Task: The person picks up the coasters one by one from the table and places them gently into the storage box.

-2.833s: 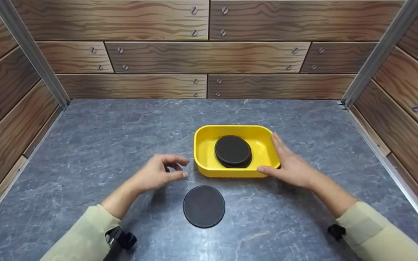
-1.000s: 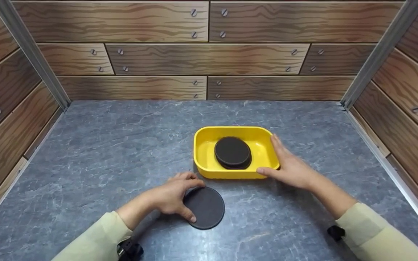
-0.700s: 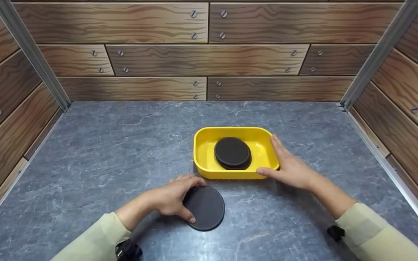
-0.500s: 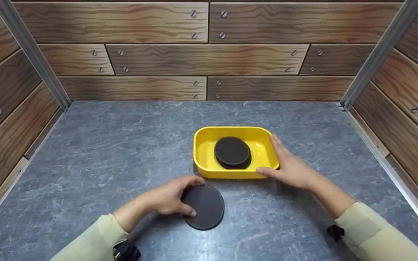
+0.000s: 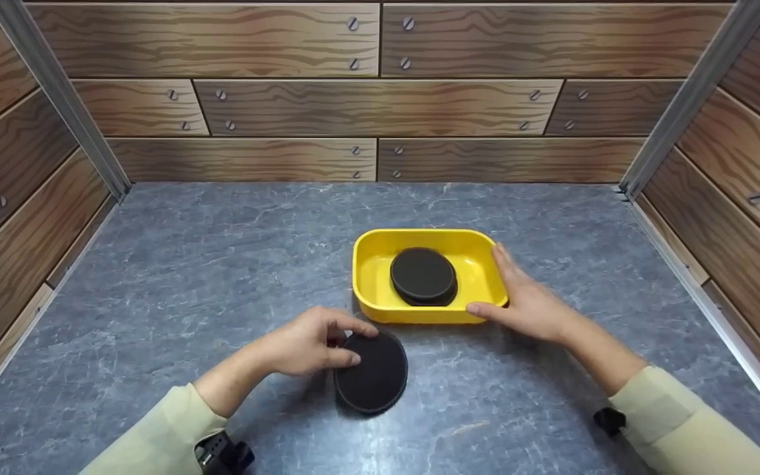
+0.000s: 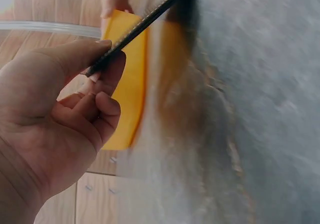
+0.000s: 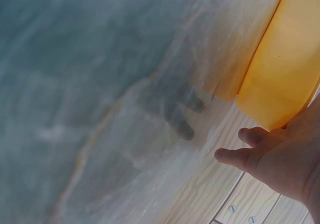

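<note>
A black round coaster [image 5: 373,379] with a stitched edge is tilted up off the table, its left edge pinched between the thumb and fingers of my left hand [image 5: 304,343]. The left wrist view shows this coaster [image 6: 145,28] almost edge-on, the other fingers curled below. A yellow rectangular container [image 5: 419,316] stands just beyond it. My right hand [image 5: 535,303] holds the container's right end, thumb over the front rim and fingers along the side. Two of its fingers stick out loosely in the right wrist view. Inside the container lies a small stack of black round coasters [image 5: 423,272].
The grey marbled table [image 5: 221,251] runs back to a wood-patterned wall [image 5: 380,105]. Similar side walls with metal corner strips [image 5: 57,99] enclose it left and right. A dark wrist device [image 5: 221,454] sits at the left sleeve, another [image 5: 609,421] at the right.
My left hand came from beside the container to the coaster on the table, took its left edge and tipped it up. My right hand and the container have stayed in place.
</note>
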`<state>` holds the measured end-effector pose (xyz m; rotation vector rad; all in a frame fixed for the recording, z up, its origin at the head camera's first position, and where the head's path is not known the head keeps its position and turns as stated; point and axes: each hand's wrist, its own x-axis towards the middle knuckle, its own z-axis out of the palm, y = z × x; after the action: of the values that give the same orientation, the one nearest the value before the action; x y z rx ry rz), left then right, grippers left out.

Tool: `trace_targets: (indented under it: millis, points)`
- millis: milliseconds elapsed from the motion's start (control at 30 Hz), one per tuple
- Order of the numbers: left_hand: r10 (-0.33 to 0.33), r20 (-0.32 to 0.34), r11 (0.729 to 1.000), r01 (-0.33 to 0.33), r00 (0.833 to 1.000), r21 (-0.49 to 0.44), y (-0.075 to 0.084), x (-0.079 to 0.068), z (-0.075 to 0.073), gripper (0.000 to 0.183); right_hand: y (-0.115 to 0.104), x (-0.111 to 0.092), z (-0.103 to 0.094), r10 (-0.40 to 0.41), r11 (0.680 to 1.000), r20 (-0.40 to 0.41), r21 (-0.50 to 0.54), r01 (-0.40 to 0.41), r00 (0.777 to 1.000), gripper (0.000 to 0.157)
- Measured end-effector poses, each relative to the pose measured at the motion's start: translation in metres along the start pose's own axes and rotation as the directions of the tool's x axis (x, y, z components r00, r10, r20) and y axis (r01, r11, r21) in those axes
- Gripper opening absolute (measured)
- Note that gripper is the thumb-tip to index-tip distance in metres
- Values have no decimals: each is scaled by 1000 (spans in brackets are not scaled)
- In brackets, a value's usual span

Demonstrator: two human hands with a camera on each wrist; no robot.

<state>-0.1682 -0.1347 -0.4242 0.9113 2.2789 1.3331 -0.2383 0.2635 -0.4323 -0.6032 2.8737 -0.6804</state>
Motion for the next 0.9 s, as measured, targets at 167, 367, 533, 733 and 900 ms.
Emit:
trace_targets:
  millis: [167,367,533,733,900]
  points:
    - [63,-101,998,-63,993,-4,11,4,-9,42,1,0,0,3,1000,-3,-1,-3,1000,120]
    - [79,-213,994,-93,974,-56,22,15,-20,46,2,1,1,0,1000,-9,-4,0,1000,120]
    - [106,-284,989,-129,953,-65,27,33,-28,47,2,1,1,4,1000,-11,-5,-4,1000,119]
    - [70,-354,991,-106,933,-84,33,58,-36,47,1,0,0,7,1000,-9,-5,-7,1000,120]
    - [-7,-391,992,-43,920,-120,34,79,-40,49,0,0,0,4,1000,-6,1,-4,1000,120]
